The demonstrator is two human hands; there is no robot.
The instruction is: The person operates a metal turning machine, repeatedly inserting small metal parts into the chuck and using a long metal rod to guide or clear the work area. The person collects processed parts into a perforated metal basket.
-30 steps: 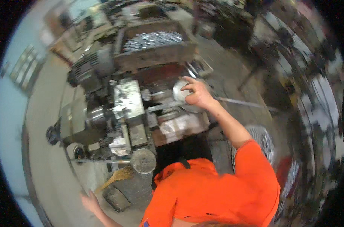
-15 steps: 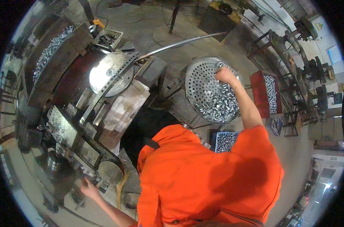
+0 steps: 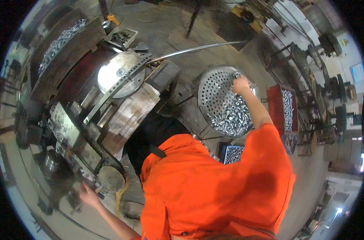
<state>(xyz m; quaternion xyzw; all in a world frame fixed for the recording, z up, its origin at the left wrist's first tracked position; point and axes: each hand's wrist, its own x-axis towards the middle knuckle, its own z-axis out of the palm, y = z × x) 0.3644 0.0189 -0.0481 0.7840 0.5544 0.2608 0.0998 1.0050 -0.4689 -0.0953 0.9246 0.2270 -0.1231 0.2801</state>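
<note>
My right hand (image 3: 241, 85) is over the far right part of a round metal tray (image 3: 208, 83) full of holes. Its fingers are closed on a small silvery metal part (image 3: 236, 75) that shows at the fingertips. Many similar short metal parts (image 3: 232, 120) are heaped in the near right half of the tray, below my forearm. At the lower left, my left hand (image 3: 88, 195) is beside the machine's small round plate (image 3: 111, 178). Its fingers look stretched out and slightly blurred, with nothing visible in them.
A large shiny disc (image 3: 114, 78) and a perforated bar sit on the machine at left. A long metal rod (image 3: 190, 50) reaches over the floor. A red bin (image 3: 274, 108) and a blue crate (image 3: 226, 154) hold metal parts. A dark trough (image 3: 66, 60) stands far left.
The whole view has shifted slightly. My left hand has moved a little to the left, away from the small round plate. My right hand stays over the same part of the tray.
</note>
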